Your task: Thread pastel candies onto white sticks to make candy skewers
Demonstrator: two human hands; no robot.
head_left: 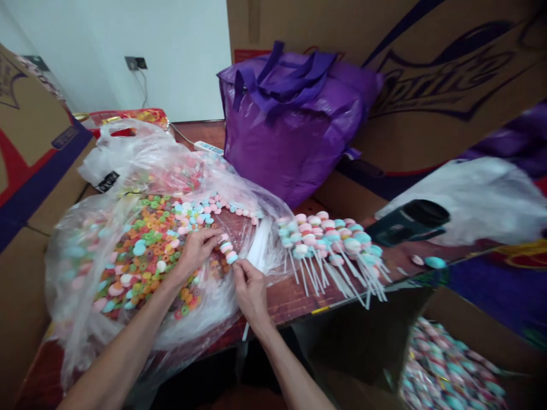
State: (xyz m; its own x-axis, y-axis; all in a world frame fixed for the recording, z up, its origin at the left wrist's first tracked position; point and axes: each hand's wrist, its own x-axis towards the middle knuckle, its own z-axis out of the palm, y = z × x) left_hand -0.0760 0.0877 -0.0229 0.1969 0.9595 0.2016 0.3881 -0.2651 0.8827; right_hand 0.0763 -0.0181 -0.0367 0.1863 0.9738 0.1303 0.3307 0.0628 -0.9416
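Note:
My left hand [199, 250] pinches the upper end of a candy skewer [228, 250], a short stack of pink, white and blue candies. Lower down, my right hand [251, 287] is closed at the blue end of the stack, where a white stick [245, 331] shows beneath the fist. Under my left hand spread loose gummy rings [149, 228] and pastel candies in an opened clear plastic bag [81, 245]. Right of my hands lies a bundle of white sticks [260, 245]. Beyond it, finished-looking candy skewers [325, 233] are piled with their sticks toward me.
A purple bag [294, 131] stands at the back of the wooden table [294, 299]. A dark cup [408, 222] leans on its side by the white plastic bag [474, 199]. Below right, an open carton holds many wrapped candies [448, 364]. Large cardboard boxes [448, 74] flank the table.

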